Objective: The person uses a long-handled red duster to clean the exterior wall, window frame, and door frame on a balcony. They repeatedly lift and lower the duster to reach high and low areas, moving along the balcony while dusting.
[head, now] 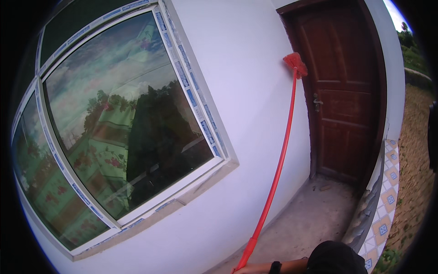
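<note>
A long red pole with a red bristle brush head leans up across the white wall. The brush head is against or close to the wall, beside the dark frame of the brown door. At the bottom edge, one hand is closed around the lower grip of the pole, partly cut off by the picture's rim. Its arm comes from the right, with a black band at the wrist and a black sleeve, and looks like my right. My left hand is out of view.
A large white-framed window with blue-marked film strips fills the left side, its sill jutting out. A concrete floor runs to the door. Right of it stand a low ledge with patterned tiles and bare soil ground.
</note>
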A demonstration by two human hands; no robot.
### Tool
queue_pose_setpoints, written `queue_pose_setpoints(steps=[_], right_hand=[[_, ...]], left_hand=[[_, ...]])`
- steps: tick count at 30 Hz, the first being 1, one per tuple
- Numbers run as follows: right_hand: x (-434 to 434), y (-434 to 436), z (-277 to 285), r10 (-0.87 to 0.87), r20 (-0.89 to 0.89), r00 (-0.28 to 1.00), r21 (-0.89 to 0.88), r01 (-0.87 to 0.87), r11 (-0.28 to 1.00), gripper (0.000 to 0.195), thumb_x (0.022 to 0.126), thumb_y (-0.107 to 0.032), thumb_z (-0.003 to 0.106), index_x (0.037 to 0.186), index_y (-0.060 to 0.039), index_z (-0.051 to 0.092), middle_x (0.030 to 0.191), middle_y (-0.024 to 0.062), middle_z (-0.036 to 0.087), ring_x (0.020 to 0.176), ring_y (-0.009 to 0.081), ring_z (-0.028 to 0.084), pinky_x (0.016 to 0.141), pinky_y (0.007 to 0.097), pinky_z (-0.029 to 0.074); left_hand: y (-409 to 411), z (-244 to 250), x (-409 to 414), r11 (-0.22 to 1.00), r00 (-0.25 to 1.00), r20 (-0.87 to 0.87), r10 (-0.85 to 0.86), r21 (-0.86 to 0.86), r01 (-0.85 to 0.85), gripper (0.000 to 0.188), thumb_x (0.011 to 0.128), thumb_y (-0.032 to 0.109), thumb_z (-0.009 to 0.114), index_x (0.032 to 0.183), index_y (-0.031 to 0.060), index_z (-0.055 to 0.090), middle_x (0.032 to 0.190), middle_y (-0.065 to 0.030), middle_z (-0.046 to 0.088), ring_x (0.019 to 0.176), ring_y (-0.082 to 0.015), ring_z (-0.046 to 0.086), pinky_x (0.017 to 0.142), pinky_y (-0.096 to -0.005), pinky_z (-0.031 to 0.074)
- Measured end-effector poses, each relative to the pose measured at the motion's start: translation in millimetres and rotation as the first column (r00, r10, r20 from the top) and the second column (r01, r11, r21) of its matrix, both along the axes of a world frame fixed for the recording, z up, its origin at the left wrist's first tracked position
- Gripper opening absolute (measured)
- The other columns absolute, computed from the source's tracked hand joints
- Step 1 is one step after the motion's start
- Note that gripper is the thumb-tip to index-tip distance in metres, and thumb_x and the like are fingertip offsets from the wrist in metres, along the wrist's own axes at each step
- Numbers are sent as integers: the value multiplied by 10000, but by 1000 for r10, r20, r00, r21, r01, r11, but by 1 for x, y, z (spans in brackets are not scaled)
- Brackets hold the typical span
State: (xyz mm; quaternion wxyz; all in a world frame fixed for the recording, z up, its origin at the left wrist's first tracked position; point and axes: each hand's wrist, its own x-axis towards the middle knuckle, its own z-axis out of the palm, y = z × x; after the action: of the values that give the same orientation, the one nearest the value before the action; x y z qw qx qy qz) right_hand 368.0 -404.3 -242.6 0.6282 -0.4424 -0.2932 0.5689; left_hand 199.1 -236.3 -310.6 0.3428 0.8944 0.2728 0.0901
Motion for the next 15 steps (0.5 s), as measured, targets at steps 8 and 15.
queue_pose_setpoints(steps=[8,15], right_hand=[[104,-35,121,-325,-88,942,243,337,910,155,949,-202,563,906,-53,557,805,44,604,846,171,632,867,344,487],[207,-68,187,-211,-226,951,613,307,728,225,994,-225,425,859,-76,528,511,-58,317,444,69,300,525,248,303]], left_hand=[[17,-16,-14,998,999,-50,12,56,-9,276,868,295,681,789,55,570,572,-64,519,526,-179,541,501,-347,429],[8,-8,-1,997,998,-17,-52,-51,51,277,876,294,674,787,55,564,584,-74,520,538,-200,539,517,-355,432]])
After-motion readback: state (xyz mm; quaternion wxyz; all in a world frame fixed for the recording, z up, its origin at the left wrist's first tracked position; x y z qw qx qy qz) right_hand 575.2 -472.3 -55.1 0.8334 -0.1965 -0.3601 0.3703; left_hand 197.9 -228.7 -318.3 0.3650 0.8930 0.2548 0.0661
